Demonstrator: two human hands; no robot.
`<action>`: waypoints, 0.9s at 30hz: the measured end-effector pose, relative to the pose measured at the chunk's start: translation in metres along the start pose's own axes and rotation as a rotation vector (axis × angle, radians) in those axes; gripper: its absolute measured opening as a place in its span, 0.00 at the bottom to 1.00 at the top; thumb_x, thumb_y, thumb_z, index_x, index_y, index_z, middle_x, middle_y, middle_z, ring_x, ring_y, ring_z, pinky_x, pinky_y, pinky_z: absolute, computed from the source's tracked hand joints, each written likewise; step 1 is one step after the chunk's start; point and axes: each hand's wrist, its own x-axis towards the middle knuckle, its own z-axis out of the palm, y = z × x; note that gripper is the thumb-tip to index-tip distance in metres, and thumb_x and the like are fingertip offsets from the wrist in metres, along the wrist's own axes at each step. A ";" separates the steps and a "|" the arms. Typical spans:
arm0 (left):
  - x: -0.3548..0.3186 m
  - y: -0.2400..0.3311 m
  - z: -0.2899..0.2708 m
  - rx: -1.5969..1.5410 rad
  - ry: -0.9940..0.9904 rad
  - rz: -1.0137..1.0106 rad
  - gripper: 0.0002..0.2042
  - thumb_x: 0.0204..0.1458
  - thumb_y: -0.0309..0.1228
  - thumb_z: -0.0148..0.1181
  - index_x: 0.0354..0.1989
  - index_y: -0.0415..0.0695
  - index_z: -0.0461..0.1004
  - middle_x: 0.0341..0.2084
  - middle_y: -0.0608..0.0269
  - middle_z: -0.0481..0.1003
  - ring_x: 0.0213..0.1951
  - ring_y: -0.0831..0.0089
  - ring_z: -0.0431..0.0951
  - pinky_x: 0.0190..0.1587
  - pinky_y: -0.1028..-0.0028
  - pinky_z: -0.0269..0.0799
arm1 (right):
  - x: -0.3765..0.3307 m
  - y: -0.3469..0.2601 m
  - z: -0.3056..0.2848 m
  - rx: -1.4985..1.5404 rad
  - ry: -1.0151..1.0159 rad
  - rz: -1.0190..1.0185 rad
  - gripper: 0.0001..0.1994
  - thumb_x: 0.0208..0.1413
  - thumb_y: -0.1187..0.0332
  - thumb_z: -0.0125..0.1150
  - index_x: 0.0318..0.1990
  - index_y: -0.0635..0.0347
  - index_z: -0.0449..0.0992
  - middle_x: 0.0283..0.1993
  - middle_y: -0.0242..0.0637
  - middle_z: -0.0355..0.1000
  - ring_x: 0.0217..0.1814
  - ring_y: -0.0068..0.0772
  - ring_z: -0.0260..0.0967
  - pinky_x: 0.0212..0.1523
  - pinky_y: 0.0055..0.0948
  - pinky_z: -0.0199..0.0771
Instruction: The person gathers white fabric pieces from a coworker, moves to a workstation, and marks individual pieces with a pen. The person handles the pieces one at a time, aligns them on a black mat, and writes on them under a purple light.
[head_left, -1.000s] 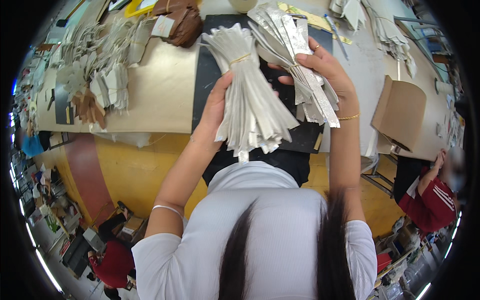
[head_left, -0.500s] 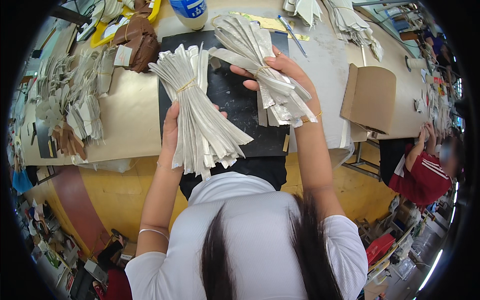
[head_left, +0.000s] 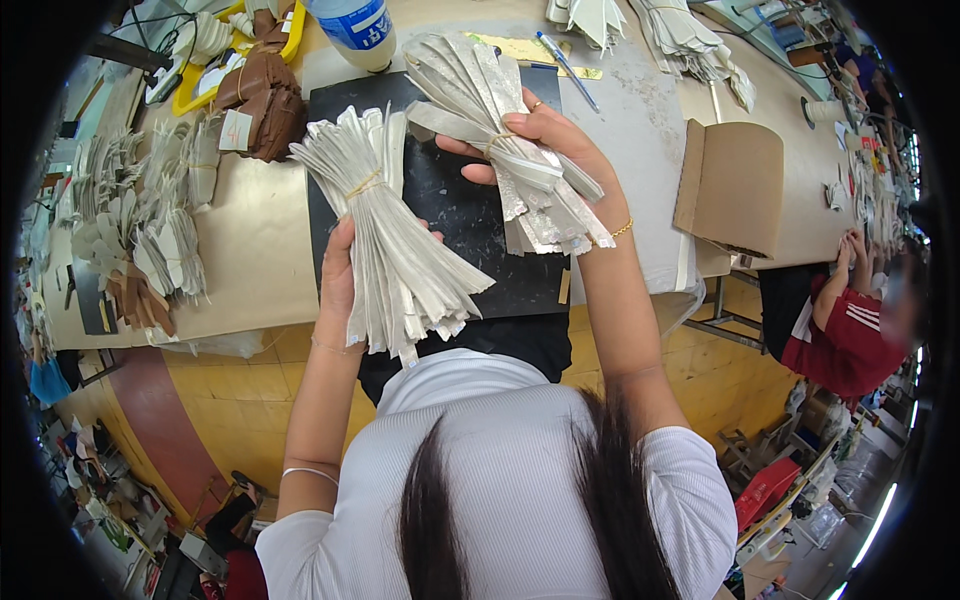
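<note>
Two banded bundles of flat, pale grey-white strips are held up above a black rectangular mat (head_left: pixel 450 215) laid on the tan surface (head_left: pixel 255 250). The left bundle (head_left: pixel 395 245), tied near its upper end with a thin yellowish elastic band, is clasped from beneath by the left hand (head_left: pixel 340 285), its grip closed around the lower half where the long, narrow strips fan out into loose tips. The right bundle (head_left: pixel 510 150), thicker-cut and faintly glittering, is pinched at its banded waist by the right hand (head_left: pixel 560 150), thumb in front and fingers wrapped behind, so that the strips splay both upward and downward. The two bundles are kept just apart, over the middle of the mat near the front edge of the surface.

Toward the left edge of the surface, heaps of similar pale and brown cut pieces (head_left: pixel 150 215) are spread. A brown leather-like bundle (head_left: pixel 262 100) is seen at the far left corner beside a yellow tray (head_left: pixel 225 60), with a clear plastic bottle (head_left: pixel 355 30) at the far edge. A folded brown cardboard sheet (head_left: pixel 730 190) is propped near the right edge, and a blue pen (head_left: pixel 565 55) lies behind the mat.
</note>
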 end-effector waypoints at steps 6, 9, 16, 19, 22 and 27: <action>0.001 0.019 -0.006 0.372 0.142 0.081 0.27 0.55 0.40 0.63 0.58 0.36 0.66 0.46 0.49 0.76 0.49 0.58 0.78 0.54 0.60 0.77 | -0.007 -0.019 0.006 -0.085 -0.016 -0.120 0.29 0.59 0.77 0.51 0.68 0.62 0.51 0.66 0.60 0.60 0.61 0.64 0.67 0.49 0.51 0.84; -0.001 0.024 0.006 0.484 0.194 0.128 0.26 0.55 0.37 0.64 0.58 0.36 0.65 0.45 0.56 0.76 0.44 0.70 0.79 0.50 0.68 0.78 | -0.012 -0.032 0.006 -0.081 -0.057 -0.203 0.29 0.59 0.77 0.51 0.68 0.62 0.53 0.67 0.58 0.59 0.61 0.64 0.67 0.49 0.48 0.85; 0.005 0.020 0.019 0.681 0.314 0.262 0.27 0.52 0.36 0.68 0.56 0.34 0.68 0.46 0.56 0.74 0.45 0.69 0.78 0.50 0.70 0.75 | -0.011 0.002 0.013 -0.197 0.066 -0.218 0.31 0.58 0.77 0.53 0.67 0.62 0.48 0.65 0.58 0.61 0.60 0.58 0.70 0.52 0.45 0.83; 0.012 0.021 0.012 1.134 0.422 0.464 0.30 0.50 0.39 0.70 0.57 0.33 0.68 0.51 0.50 0.70 0.53 0.63 0.72 0.56 0.66 0.69 | -0.006 0.048 0.000 -0.351 0.290 -0.097 0.33 0.59 0.77 0.56 0.68 0.60 0.46 0.63 0.53 0.64 0.59 0.44 0.71 0.54 0.38 0.78; 0.014 0.027 0.017 1.693 0.617 0.489 0.40 0.46 0.46 0.72 0.62 0.33 0.62 0.59 0.39 0.60 0.63 0.48 0.59 0.64 0.55 0.56 | -0.003 0.075 -0.008 -0.478 0.422 -0.127 0.36 0.59 0.75 0.57 0.71 0.59 0.43 0.62 0.44 0.65 0.59 0.30 0.68 0.56 0.29 0.71; 0.006 0.026 0.015 1.894 0.883 0.799 0.43 0.45 0.46 0.73 0.64 0.31 0.60 0.61 0.34 0.55 0.63 0.43 0.56 0.65 0.52 0.53 | -0.007 0.069 -0.004 -0.476 0.470 -0.126 0.38 0.60 0.77 0.54 0.73 0.59 0.39 0.65 0.45 0.61 0.63 0.31 0.63 0.60 0.30 0.67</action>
